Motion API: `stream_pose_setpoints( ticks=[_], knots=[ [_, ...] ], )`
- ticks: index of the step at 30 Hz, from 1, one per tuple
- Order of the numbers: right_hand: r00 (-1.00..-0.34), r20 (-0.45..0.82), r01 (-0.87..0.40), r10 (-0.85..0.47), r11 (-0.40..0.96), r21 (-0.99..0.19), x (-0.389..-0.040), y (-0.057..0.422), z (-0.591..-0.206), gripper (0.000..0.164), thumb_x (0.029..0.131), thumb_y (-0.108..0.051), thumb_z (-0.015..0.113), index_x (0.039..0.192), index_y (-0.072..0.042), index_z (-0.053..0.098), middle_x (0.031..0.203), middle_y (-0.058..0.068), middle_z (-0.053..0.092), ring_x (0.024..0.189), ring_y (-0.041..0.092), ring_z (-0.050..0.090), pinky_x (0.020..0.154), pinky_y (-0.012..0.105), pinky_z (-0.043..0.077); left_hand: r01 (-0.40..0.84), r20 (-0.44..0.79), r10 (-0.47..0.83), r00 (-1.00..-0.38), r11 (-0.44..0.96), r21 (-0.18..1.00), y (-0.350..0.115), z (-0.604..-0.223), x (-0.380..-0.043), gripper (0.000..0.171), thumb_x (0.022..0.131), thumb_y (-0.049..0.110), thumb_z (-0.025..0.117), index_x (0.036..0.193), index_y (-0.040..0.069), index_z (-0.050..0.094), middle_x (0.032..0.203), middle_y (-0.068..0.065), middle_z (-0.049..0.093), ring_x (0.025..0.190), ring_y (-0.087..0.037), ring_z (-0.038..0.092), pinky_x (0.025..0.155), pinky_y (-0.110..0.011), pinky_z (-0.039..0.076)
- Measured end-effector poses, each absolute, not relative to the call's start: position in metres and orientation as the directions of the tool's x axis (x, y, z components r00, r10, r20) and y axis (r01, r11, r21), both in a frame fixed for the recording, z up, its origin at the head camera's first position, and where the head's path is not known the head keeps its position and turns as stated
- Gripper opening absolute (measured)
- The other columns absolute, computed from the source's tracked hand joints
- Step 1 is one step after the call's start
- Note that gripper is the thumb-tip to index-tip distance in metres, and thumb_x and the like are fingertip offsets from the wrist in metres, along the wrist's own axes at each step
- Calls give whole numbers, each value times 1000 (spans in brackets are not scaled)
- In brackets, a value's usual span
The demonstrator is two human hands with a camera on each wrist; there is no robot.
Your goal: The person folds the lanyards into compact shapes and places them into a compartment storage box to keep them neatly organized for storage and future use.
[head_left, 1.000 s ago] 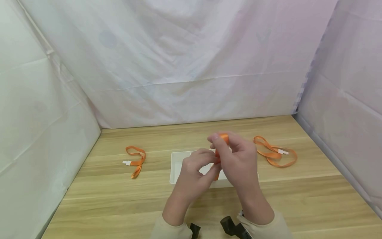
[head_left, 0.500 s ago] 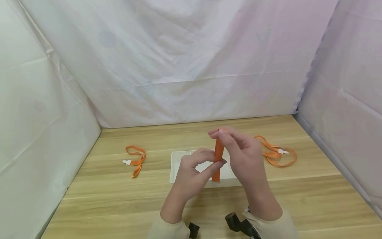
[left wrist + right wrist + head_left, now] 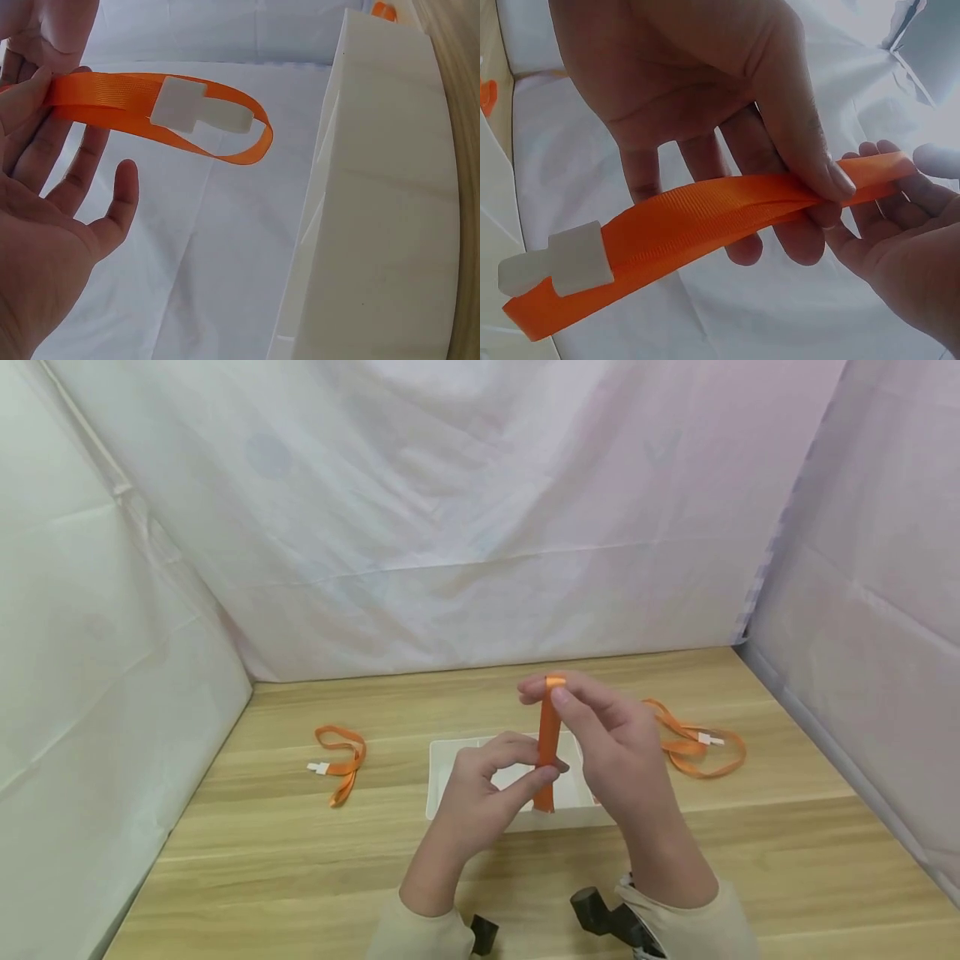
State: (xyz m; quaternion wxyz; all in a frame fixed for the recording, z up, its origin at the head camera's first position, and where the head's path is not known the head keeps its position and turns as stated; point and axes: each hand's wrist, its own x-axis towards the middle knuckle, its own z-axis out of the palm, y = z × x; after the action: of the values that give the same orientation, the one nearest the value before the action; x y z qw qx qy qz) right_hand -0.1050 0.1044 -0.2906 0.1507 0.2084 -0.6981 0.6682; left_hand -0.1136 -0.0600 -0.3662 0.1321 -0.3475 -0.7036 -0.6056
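Both hands hold a folded orange lanyard [image 3: 550, 732] upright over a white tray [image 3: 442, 774]. My left hand [image 3: 480, 793] pinches its lower middle between thumb and fingers. The right hand [image 3: 618, 743] holds the looped top end, with the strap passing over its index finger near the thumb tip. Below the left fingers the free end hangs down. In the left wrist view this end of the lanyard [image 3: 112, 91] carries a white plastic clip [image 3: 178, 103] with a loop of strap around it. The right wrist view shows the clip [image 3: 579, 257] lying against the layered strap.
An orange lanyard [image 3: 345, 768] with a white clip lies on the wooden table [image 3: 262, 860] at the left. Another lanyard [image 3: 708, 768] lies at the right, partly behind the right hand. White cloth [image 3: 420, 527] encloses the table's back and sides.
My right hand has moved up and slightly outward, drawing the folded strap straight above the left hand. The left hand keeps its pinch nearly in place. The lanyards on the table have not moved.
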Motion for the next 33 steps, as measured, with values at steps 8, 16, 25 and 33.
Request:
stream_pose_setpoints(
  ticks=[8, 16, 25, 33],
  knots=[
    [-638, 743, -745, -201, -81, -662, -110, 109, -298, 25, 102, 11, 50, 106, 8, 74, 118, -3, 77, 118, 17, 73, 96, 26, 56, 658, 614, 342, -711, 18, 753, -62, -363, -113, 7, 97, 4, 76, 102, 4, 81, 98, -11, 82, 103, -19, 76, 96, -35, 62],
    [-464, 867, -869, -181, -94, -485, -110, 105, -301, 27, 97, 16, 49, 105, 9, 74, 115, 7, 78, 112, 19, 74, 75, 25, 52, 661, 619, 350, -704, 2, 750, -63, -362, -111, 9, 96, 3, 76, 104, 3, 81, 101, -12, 82, 105, -20, 76, 95, -35, 62],
    [-532, 832, -837, -159, -46, -545, -110, 109, -298, 33, 97, 17, 44, 109, 10, 74, 119, 3, 78, 115, 17, 73, 97, 25, 56, 709, 668, 371, -646, -33, 704, -65, -364, -109, 9, 95, -1, 76, 101, 2, 81, 94, -12, 81, 106, -23, 75, 96, -37, 62],
    [-762, 645, -647, -51, 26, -762, -106, 109, -296, 29, 107, 4, 47, 109, 7, 76, 114, 7, 78, 116, 20, 70, 105, 30, 51, 720, 681, 362, -637, -39, 693, -65, -363, -107, 8, 93, -2, 77, 100, 1, 81, 93, -13, 80, 101, -23, 74, 90, -35, 63]
  ],
)
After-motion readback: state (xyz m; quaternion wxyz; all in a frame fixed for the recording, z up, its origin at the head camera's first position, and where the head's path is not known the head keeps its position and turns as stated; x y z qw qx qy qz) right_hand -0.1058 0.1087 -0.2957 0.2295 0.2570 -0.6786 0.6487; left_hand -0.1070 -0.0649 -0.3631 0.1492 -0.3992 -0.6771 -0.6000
